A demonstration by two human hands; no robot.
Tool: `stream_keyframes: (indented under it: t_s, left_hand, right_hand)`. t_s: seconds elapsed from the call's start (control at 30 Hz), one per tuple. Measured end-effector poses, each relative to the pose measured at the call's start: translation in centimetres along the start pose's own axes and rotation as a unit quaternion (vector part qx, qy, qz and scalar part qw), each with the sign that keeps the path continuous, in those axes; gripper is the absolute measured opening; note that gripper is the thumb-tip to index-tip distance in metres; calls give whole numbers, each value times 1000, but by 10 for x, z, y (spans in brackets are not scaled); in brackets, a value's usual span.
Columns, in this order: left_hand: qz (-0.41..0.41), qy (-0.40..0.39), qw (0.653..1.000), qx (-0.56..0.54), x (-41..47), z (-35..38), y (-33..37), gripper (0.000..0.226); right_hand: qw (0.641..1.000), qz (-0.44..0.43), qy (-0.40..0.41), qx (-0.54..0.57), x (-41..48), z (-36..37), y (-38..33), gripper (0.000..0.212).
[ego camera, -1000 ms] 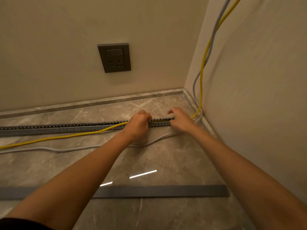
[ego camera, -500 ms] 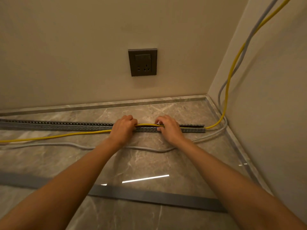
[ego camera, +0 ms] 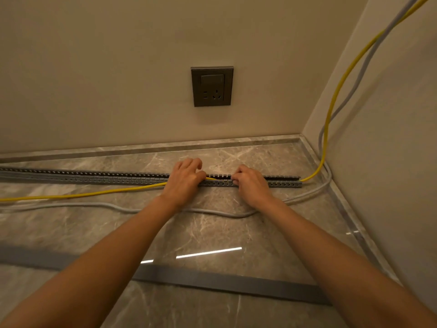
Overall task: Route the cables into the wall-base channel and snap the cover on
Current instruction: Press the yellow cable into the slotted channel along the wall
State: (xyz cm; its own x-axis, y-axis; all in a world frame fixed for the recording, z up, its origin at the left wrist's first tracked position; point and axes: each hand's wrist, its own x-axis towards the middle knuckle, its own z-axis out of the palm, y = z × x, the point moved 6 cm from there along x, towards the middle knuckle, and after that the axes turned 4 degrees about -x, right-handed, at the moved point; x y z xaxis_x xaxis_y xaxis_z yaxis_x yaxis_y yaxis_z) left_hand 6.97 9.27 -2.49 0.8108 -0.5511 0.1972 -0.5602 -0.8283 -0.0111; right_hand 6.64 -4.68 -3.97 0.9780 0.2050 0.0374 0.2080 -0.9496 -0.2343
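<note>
— Channel (ego camera: 106,178), placed where?
— Lay flat on the marble floor (ego camera: 212,233), across the middle of the frame, open side up. Ran left to right along its long axis, parallel to the back wall (ego camera: 94,79), apart from the skirting (ego camera: 118,150). Stopped short of the corner at right.

— And the yellow cable (ego camera: 106,192)?
— Came down the right wall (ego camera: 390,138) from the upper right, entered at the channel's right end, left it under the left hand (ego camera: 183,183), trailed to the left edge.

— Hands?
— Left hand: curled over the channel, pinched the yellow cable. Right hand (ego camera: 251,185): curled narrow, fingertips at the near slotted wall; could not tell whether it held anything.

— Round about?
— Grey cable (ego camera: 94,204): snaked along the floor outside the channel, on its near side. Cover strip (ego camera: 224,282): lay flat lower in the frame, roughly parallel. Dark socket (ego camera: 212,86): sat on the back wall, above the hands.
</note>
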Motion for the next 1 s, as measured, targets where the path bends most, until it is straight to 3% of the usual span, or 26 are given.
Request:
stream_keyframes:
  t_s: [0.23,0.43,0.53,0.7,0.87,1.0]
  left_hand:
    - [-86,-57,992,-73,-14,13,-6,40]
    - [-36,-18,998,-46,-18,10,-1,39]
    - [-16,-27,1000,0,-22,11,-3,37]
    - [-82,34,996,29,-34,12,-18,38]
    - [-88,-12,996,1,-29,4,-27,25]
    - [-70,-39,996,-30,-32,6,-37,33]
  right_hand:
    - [997,64,27,43,1,-1,-1,20]
    - [998,-39,12,54,6,7,-33,30]
    - [997,-40,22,66,9,9,-34,30]
    - [995,-31,5,91,13,8,-26,32]
    - [994,6,6,107,19,8,-38,25]
    - [992,-18,12,127,26,9,-68,27]
